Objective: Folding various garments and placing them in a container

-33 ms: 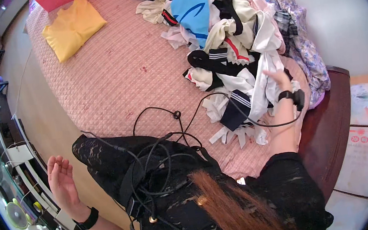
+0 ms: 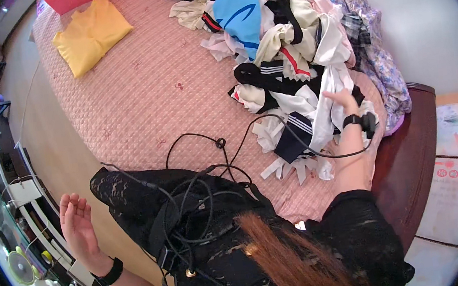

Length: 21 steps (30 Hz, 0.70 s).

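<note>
Gripping soft white fabric (image 2: pixel 331 110) with right hand (image 2: pixel 345 108) at 3 o'clock of rumpled clothes pile (image 2: pixel 285 40), left hand (image 2: pixel 77 225) spread, empty, 8 o'clock, quilted pink bedspread (image 2: pixel 149 90).

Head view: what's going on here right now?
A person stands at a bed with a pink quilt. The right hand grasps white cloth at the edge of a clothes pile. The left hand hangs open and empty, off the bed. A folded yellow garment lies apart at the far corner.

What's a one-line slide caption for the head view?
Right hand grips a white garment in the clothes pile on a pink bed; left hand hangs open.
</note>
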### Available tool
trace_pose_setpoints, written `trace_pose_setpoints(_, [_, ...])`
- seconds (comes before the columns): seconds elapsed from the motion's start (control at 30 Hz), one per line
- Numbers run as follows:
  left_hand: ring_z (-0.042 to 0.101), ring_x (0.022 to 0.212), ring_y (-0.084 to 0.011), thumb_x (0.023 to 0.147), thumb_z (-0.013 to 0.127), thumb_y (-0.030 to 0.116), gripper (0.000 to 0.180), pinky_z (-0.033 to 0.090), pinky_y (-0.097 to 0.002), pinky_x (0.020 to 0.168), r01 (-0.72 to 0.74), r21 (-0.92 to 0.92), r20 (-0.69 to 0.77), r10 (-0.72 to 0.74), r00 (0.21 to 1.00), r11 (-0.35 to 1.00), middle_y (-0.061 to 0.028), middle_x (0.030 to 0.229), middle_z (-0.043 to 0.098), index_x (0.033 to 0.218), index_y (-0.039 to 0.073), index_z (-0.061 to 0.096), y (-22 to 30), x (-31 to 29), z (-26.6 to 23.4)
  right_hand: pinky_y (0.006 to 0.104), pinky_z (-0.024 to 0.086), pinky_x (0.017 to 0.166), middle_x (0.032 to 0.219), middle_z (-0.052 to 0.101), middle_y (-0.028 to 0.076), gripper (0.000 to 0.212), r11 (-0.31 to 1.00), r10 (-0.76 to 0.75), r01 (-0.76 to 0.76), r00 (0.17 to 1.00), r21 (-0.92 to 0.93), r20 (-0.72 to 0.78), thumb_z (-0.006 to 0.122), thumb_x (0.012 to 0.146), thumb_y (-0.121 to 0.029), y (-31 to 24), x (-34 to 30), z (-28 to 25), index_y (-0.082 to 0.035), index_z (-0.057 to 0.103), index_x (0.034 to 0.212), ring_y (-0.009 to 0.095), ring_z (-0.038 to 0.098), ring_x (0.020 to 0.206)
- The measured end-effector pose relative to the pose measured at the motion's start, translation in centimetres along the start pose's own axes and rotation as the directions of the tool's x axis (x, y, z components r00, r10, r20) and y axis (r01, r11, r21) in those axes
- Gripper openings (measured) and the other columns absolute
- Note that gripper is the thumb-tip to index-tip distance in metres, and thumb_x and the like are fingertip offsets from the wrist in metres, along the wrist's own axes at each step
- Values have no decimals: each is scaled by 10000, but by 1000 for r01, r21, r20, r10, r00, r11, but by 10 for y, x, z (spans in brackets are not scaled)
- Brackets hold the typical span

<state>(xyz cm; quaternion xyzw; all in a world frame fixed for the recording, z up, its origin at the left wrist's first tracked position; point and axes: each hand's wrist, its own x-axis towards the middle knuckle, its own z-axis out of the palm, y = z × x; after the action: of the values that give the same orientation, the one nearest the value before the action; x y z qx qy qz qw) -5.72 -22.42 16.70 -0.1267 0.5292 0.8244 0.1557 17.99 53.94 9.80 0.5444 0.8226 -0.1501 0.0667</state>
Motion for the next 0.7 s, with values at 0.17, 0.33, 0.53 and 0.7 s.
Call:
trace_pose_setpoints(0.17, [582, 947, -178, 894, 529, 79, 261, 466, -291, 841, 2, 2, -12, -2, 1000, 1000, -70, 1054, 604, 1152, 46, 525, -1, -2, 0, 403, 345, 1018, 1283, 434, 308, 1066, 994, -105, 104, 923, -21, -370, 778, 579, -496, -56, -33, 35, 111, 316, 1324, 382, 418, 1228])
trace_pose_setpoints(0.33, [588, 937, -176, 894, 531, 78, 254, 471, -289, 837, -14, 5, -61, 14, 998, 1000, -72, 1041, 610, 1146, 44, 525, 0, -5, -1, 429, 390, 948, 1172, 522, 268, 793, 835, -486, 550, 722, -18, -493, 760, 627, -408, -140, -15, 56, 58, 459, 1193, 402, 495, 1103])
trace_pose_setpoints(0.53, [593, 929, -172, 895, 534, 87, 241, 473, -287, 831, -31, 4, -75, 31, 997, 1000, -69, 1037, 615, 1134, 49, 529, 1, -11, -1, 439, 380, 961, 1180, 470, 304, 878, 942, -290, 335, 865, 39, -409, 758, 638, -371, -199, -11, 76, 80, 349, 1270, 415, 471, 1106])
trace_pose_setpoints(0.7, [593, 928, -169, 895, 538, 93, 242, 472, -288, 830, -20, 25, -95, 22, 995, 999, -67, 1037, 615, 1134, 54, 530, 2, -11, -2, 469, 392, 893, 1170, 479, 303, 794, 879, -322, 459, 771, 131, -549, 731, 665, -298, -217, 1, 82, -25, 369, 1318, 414, 471, 1082])
